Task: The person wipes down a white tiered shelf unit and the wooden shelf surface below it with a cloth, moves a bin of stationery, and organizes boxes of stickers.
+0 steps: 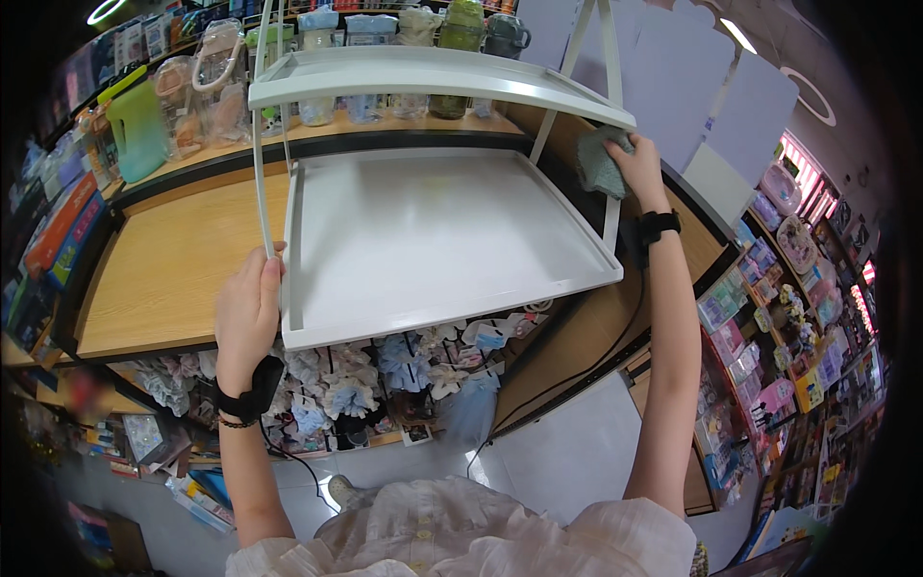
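A white tiered rack stands before me, with an upper shelf (433, 68) and a wider lower tray (447, 238) that holds nothing. My left hand (249, 310) grips the rack's thin left upright (261, 180) beside the tray's left edge, thumb and fingers round it. At the upper shelf's right corner, my right hand (638, 169) holds a grey-green cloth (604, 162) against the rack near the right upright (611, 223). Part of the cloth hangs below the fingers. Both wrists wear black bands with thin cables.
A wooden shelf board (173, 267) lies left of the rack. Cups and bottles (368, 43) stand behind, with a green-yellow jug (137, 130) at the left. Fabric hair ties (346, 397) hang below. Stocked shelves (779, 346) rise at the right; a black cable (577, 371) crosses below the right arm.
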`<state>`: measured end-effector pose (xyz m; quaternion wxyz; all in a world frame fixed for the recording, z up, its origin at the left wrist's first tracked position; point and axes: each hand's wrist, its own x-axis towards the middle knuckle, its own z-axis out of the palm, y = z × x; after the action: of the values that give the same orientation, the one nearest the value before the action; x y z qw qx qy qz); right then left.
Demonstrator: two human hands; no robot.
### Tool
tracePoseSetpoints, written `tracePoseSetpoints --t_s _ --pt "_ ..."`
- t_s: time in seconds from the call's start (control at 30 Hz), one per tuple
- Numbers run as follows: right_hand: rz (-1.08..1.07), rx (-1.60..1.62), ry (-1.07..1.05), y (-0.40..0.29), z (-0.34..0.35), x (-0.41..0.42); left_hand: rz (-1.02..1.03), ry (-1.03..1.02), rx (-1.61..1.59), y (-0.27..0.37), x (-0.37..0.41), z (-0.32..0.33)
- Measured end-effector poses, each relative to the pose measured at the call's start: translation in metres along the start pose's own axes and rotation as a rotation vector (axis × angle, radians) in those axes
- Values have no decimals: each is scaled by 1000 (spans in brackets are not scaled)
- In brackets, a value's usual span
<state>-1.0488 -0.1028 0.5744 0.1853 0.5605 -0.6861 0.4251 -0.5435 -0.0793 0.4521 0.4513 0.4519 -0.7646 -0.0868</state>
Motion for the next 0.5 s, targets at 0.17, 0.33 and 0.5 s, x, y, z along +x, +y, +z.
tracePoseSetpoints --t_s 0.17,0.33,0.5 --pt "35 25 -155 13 -1 -16 5 -4 52 -3 -3 0" --pt "-18 -302 -367 16 -26 -76 -36 -18 42 -4 -3 3" --pt "-322 -494 -92 -32 -39 -117 17 24 107 -3 -2 3"
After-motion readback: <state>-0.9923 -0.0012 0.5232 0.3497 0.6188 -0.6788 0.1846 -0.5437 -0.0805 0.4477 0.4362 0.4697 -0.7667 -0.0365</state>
